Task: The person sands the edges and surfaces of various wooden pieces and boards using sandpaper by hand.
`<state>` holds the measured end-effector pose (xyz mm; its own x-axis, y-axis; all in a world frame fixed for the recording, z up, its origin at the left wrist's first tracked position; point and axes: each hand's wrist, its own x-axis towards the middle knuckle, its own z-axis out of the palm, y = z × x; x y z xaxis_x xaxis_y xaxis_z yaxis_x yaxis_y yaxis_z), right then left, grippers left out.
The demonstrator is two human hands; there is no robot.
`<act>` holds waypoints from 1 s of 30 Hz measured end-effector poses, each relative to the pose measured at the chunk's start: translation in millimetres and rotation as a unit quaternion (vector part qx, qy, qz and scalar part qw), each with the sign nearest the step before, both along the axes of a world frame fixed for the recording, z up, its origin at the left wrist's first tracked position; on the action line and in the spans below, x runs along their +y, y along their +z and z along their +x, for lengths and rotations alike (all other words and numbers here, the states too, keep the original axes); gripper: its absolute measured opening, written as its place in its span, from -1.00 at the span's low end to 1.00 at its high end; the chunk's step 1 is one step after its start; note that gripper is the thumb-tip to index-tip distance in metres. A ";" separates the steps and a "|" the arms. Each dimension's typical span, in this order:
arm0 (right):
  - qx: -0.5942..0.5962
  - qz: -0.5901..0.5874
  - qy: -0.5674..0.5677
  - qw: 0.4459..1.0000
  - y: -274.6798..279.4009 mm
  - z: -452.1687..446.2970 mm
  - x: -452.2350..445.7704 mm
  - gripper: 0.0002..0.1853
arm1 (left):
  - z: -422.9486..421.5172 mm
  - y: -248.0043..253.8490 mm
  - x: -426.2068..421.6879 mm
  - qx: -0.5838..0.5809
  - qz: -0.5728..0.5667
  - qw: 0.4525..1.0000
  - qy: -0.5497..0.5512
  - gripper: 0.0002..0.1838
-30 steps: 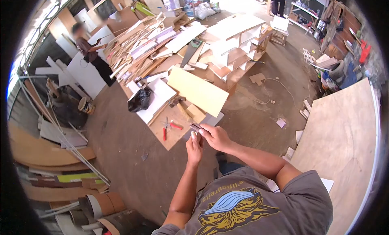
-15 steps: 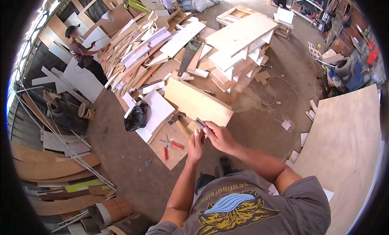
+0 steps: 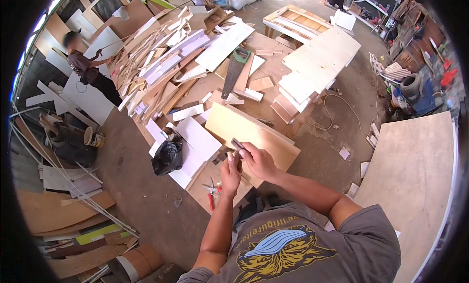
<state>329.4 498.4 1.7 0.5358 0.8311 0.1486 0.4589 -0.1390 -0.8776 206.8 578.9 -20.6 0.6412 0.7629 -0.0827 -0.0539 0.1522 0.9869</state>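
Note:
In the head view, my right hand (image 3: 260,162) is closed on a small dark, narrow piece (image 3: 238,144) that sticks out past its fingertips; its exact kind is unclear. My left hand (image 3: 230,174) is right beside it, thumb and fingers pinched together, whatever is between them hidden. Both hands are over the near edge of a pale wooden board (image 3: 251,131). Partly behind my left hand lies a hammer (image 3: 221,157). Red-handled pliers (image 3: 211,200) rest on the table corner close to my left forearm.
A black plastic bag (image 3: 167,157) sits on white panels. Beyond are a handsaw (image 3: 236,73), a heap of wood offcuts (image 3: 166,63) and a panel-topped stack (image 3: 322,53). A co-worker (image 3: 85,65) stands at the far left. Plywood (image 3: 405,185) leans at right.
The view has shifted, so the board and stack appear farther right. My hands remain together on the dark piece, now over the board, covering more of the hammer. The co-worker appears farther left.

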 end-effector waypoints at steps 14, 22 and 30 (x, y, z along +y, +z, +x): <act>0.033 -0.043 -0.022 0.998 -14.1 14.8 94.0 -0.64 | 18.9 -34.8 98.0 0.066 -0.040 0.997 -0.007 -0.36; 0.061 -0.068 -0.024 0.996 -25.0 48.5 131.0 -0.62 | 51.0 -28.6 122.2 0.075 -0.069 0.994 0.027 -0.36; 0.051 -0.100 -0.015 0.994 -34.5 78.1 148.5 -0.61 | 78.9 -18.0 142.7 0.076 -0.073 0.994 0.014 -0.39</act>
